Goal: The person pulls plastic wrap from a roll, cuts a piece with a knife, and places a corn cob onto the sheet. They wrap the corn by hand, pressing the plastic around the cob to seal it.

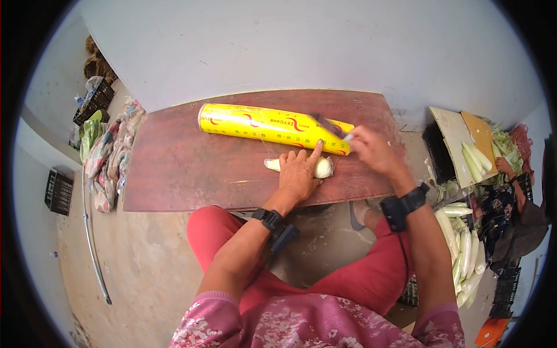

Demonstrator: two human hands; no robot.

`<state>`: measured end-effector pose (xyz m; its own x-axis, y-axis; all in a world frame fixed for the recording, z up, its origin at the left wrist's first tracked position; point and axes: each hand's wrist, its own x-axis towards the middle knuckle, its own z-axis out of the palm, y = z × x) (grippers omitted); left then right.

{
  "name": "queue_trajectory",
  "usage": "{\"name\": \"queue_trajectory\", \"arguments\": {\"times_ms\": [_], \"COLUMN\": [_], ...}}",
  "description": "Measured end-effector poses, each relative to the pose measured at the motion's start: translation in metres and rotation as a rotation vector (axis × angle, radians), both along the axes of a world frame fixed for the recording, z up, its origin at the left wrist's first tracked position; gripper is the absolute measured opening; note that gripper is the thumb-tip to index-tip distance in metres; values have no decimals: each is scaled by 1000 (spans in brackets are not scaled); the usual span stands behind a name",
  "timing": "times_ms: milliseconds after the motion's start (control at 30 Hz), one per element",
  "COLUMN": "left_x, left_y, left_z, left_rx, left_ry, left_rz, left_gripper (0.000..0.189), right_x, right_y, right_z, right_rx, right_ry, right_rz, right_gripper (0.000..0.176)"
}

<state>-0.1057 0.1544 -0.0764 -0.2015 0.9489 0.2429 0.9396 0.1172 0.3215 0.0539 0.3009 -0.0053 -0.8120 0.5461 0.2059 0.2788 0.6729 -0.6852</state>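
On the dark red table (174,174) lies a yellow roll of plastic film (249,123) with red and green print. A pale, whitish vegetable (323,168) with clear film around it lies in front of the roll. My left hand (299,174) rests over its middle, fingers spread, the index finger pointing at the roll. My right hand (371,149) is closed round the handle of a dark-bladed knife (328,124), at the roll's right end. The blade is blurred and passes over the yellow surface.
At right, boards (449,136) bear pale vegetables, and more long vegetables (464,249) are piled below. Another person (516,217) is beside them. Patterned cloth (107,165), black crates (59,191) and a metal pole (93,243) are on the left.
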Motion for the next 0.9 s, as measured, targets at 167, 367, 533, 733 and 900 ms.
{"name": "queue_trajectory", "arguments": {"times_ms": [167,367,533,733,900], "left_x": [-2,0,0,0,1], "left_y": [0,1,-2,-4,-3], "left_z": [-3,-4,-3,-9,-8], "left_rx": [7,21,79,126,131], "left_ry": [5,-16,-56,-125,-104], "left_rz": [-7,10,2,-4,3], "left_gripper": [83,80,78,58,55], "right_x": [-50,-59,-62,-60,-56], "right_y": [-27,-24,-16,-8,-15], "right_z": [-23,-27,-28,-32,-29], "right_rx": [-4,-125,178,256,252], "right_ry": [-39,23,44,-96,-125], "right_rz": [98,95,133,111,144], "right_gripper": [18,19,19,13,11]}}
